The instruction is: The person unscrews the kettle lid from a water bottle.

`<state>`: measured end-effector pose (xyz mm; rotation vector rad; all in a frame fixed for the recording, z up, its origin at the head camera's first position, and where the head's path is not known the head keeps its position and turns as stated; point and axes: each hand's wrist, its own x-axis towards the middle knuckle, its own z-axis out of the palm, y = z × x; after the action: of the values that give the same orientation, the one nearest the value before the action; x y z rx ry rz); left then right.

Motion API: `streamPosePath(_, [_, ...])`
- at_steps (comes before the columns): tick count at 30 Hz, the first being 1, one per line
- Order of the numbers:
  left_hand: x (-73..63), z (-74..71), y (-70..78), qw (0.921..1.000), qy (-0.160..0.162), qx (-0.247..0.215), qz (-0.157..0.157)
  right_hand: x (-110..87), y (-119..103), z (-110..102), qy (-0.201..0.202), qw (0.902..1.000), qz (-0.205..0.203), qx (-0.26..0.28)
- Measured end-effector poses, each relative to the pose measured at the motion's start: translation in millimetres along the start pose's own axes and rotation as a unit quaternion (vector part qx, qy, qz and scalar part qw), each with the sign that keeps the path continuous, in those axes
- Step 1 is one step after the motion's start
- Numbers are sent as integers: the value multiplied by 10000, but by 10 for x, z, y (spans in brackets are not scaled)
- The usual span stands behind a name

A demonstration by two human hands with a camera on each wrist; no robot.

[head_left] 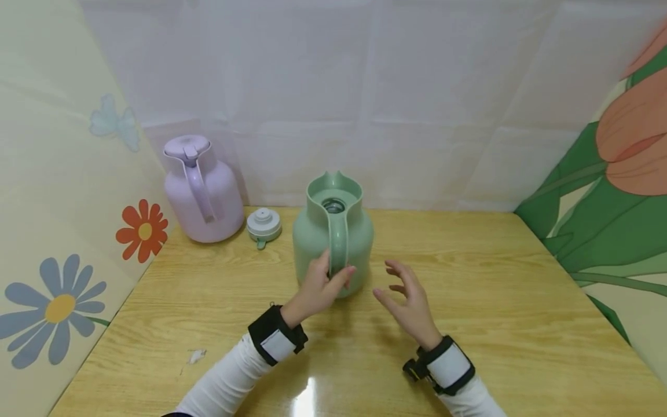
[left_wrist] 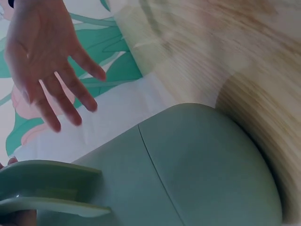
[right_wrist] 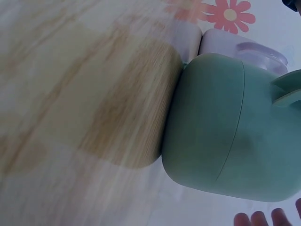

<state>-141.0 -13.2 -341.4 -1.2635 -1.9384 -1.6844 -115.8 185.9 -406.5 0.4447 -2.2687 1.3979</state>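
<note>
A green thermos jug (head_left: pixel 307 249) stands upright on the table with its top uncovered, so the round inner mouth shows. My left hand (head_left: pixel 318 288) holds the lower part of its handle (head_left: pixel 339 240); in the left wrist view the fingers around the handle are mostly hidden. To the jug's right, my right hand (head_left: pixel 411 304) is held apart from it with loosely bent fingers and nothing in them. The left wrist view shows that same right hand (left_wrist: pixel 49 66) spread beside the jug (left_wrist: pixel 202 165). A pale stopper (head_left: pixel 263 226) with a green tab lies left of the jug.
A lilac thermos jug (head_left: pixel 224 200) with its lid on stands at the back left, near the wall. The wooden table (head_left: pixel 495 278) meets a white sheet (head_left: pixel 432 116) at the back. Flower-printed panels (head_left: pixel 59 220) flank both sides. A small torn patch (head_left: pixel 196 355) marks the front left.
</note>
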Motion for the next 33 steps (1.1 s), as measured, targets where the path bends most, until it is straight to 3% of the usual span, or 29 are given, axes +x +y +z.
streamPosePath(6, [52, -74, -85, 9999, 144, 46, 29, -11, -18, -6, -168, 9986, -158, -485])
streamPosePath(17, [164, -241, -266, 9991, 302, 224, -181, -27, -60, 1, -276, 9985, -194, -433])
streamPosePath(21, [228, -296, -409, 9987, 327, 145, -359, -9, -236, 0, -331, 9987, -223, -306])
streamPosePath(23, [253, -337, -550, 9983, 318, 108, -487, -8, -243, 12, -358, 9986, -277, -281])
streamPosePath(26, [302, -416, -646, 9971, 268, 62, -710, -3, -301, 22, -395, 9983, -325, -275])
streamPosePath(30, [394, -523, -572, 9944, 194, 141, -1029, 9, -408, 30, -426, 9980, -397, -240])
streamPosePath(33, [448, -594, -597, 9920, 200, 228, -1227, 10, -399, 46, -459, 9976, -469, -227])
